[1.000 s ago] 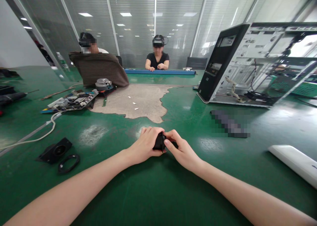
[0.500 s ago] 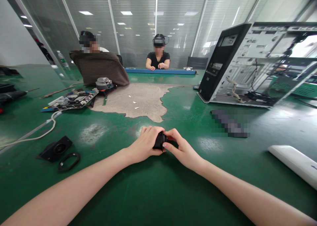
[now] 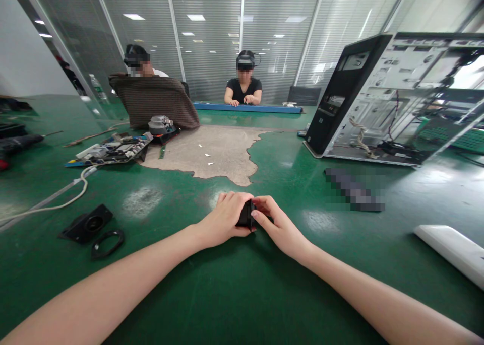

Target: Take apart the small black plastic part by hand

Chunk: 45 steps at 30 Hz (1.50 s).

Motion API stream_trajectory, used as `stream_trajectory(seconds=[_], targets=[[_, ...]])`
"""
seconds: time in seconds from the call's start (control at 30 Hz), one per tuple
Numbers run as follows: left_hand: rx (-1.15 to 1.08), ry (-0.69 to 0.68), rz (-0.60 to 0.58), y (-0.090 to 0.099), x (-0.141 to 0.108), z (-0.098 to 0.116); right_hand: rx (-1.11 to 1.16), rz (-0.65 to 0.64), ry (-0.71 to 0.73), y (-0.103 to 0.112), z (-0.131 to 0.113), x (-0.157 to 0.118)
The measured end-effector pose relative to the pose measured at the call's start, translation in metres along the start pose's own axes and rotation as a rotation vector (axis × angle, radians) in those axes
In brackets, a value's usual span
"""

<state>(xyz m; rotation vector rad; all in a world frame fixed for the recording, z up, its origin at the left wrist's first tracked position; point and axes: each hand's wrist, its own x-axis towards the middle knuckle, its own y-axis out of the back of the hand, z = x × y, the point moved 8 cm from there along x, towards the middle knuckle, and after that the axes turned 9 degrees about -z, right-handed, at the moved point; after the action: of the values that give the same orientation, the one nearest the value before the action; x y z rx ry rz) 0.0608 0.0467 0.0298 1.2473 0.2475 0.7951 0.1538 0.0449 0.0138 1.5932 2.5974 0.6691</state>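
Note:
A small black part [image 3: 246, 214] is held low over the green table, between my two hands. My left hand [image 3: 226, 216] wraps round it from the left, fingers over its top and thumb beneath. From the right, the thumb and fingertips of my right hand [image 3: 275, 219] pinch its right end; the fingertips are partly hidden behind it. Farther left on the table lie a flat black piece with a round opening [image 3: 92, 223] and a black ring [image 3: 108, 244].
An open computer case [image 3: 351, 98] stands at the right, with a blurred dark object [image 3: 353, 190] before it and a white object [image 3: 449, 247] nearer. A circuit board [image 3: 113, 151] and cable [image 3: 81, 189] lie left. Two people sit across the green table [image 3: 234, 294].
The view has shifted slightly, so the surroundings sit a little to the right. My right fingertips have closed in nearer the black part's right end; my left hand keeps its hold.

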Motion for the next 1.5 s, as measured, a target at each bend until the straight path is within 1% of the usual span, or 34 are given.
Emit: stream_trajectory(seconds=[0.17,0.27,0.5,0.7,0.93,1.13,1.3,1.4,1.5], targets=[[0.004,0.005,-0.004,0.001,0.0,0.0,-0.131,-0.025,0.05,0.0,-0.01,-0.003],[0.011,0.004,-0.006,0.0,0.0,0.0,-0.156,-0.024,0.067,0.0,-0.013,-0.005],[0.017,-0.007,0.007,0.0,-0.001,0.001,0.029,-0.014,0.022,-0.001,-0.005,-0.002],[0.03,-0.015,0.003,-0.001,-0.001,0.001,0.072,0.005,-0.046,0.0,0.002,0.001],[0.026,-0.006,-0.009,-0.002,-0.001,-0.001,0.105,-0.094,0.029,-0.003,-0.001,-0.003],[0.035,-0.011,0.0,-0.001,-0.001,-0.001,0.154,-0.061,0.01,-0.003,0.0,-0.002],[0.042,-0.017,-0.002,-0.002,-0.001,0.0,0.136,-0.028,-0.019,-0.001,0.0,0.0],[0.041,-0.016,-0.008,-0.001,-0.001,0.0,0.134,-0.062,-0.019,-0.002,0.0,0.0],[0.029,-0.009,-0.017,-0.002,0.0,-0.001,0.111,-0.1,0.027,-0.003,-0.003,-0.002]])
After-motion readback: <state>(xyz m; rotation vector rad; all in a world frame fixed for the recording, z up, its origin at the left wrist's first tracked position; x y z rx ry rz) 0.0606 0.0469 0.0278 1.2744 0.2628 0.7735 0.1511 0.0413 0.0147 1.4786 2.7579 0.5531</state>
